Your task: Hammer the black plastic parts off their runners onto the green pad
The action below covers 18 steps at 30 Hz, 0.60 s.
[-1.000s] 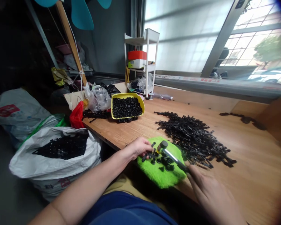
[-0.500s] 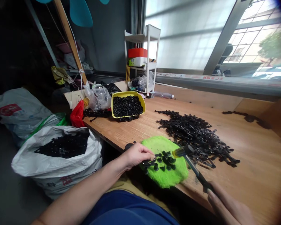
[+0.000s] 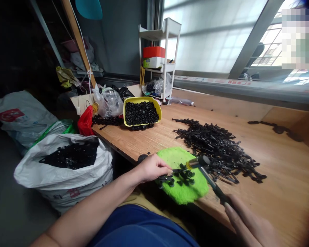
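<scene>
My left hand (image 3: 154, 168) pinches a black plastic strip (image 3: 165, 177) at the left part of a bright green fuzzy cloth pad (image 3: 173, 154). Its thumb and forefinger are closed on the strip, and part of it is hidden under them. Small black round-headed pieces (image 3: 186, 176) lie loose on the pad. My right hand (image 3: 244, 216) is wrapped round the dark handle of a hammer (image 3: 213, 181). Tilted over the pad, the hammer's head has a yellow face pointing left and a black one on the right, just above the loose pieces.
Beyond the pad, a pile of black plastic strips (image 3: 216, 145) covers the wooden table (image 3: 144, 140). A yellow tub (image 3: 142, 99) of small black pieces stands farther back. At the left is an open white sack (image 3: 28, 175) of black parts. A white shelf rack (image 3: 167, 51) stands behind.
The hammer's head has shifted slightly left and up, with the yellow face nearer the loose pieces. My left hand keeps its pinch. The whole view has shifted a little.
</scene>
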{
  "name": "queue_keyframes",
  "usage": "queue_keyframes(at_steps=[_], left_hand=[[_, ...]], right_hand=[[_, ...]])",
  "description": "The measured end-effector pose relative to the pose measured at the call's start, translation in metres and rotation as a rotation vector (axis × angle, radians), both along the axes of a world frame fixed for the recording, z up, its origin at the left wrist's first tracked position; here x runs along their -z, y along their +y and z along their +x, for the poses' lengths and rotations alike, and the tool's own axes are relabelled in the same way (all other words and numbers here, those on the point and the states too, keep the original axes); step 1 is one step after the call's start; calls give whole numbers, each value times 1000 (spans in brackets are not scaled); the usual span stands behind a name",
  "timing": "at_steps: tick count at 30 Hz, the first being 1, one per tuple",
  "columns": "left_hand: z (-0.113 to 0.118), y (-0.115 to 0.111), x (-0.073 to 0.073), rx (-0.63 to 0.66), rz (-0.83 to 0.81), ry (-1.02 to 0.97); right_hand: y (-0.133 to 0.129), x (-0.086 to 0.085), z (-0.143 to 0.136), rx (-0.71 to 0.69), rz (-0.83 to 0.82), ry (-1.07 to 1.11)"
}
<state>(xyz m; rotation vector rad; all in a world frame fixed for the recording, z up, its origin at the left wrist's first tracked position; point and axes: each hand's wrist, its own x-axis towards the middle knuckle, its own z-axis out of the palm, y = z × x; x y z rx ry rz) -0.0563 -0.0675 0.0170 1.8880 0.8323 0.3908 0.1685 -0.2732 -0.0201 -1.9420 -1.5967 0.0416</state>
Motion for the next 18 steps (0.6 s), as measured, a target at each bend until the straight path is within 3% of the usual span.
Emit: queue_keyframes(at_steps=[2, 5, 8, 10, 14, 18], left_hand=[[-2, 0, -5, 13, 77, 73], [-2, 0, -15, 26, 174, 177], [0, 0, -24, 34, 240, 246], [1, 1, -27, 49, 267, 280], [3, 3, -30, 81, 324, 304], [5, 5, -33, 133, 378, 287]], right_hand=[[6, -11, -2, -26, 3, -137], [11, -32, -16, -52, -127, -194], [12, -46, -30, 70, -51, -226], [14, -47, -33, 107, -26, -207], [16, -38, -21, -96, -219, -253], [13, -34, -13, -31, -74, -239]])
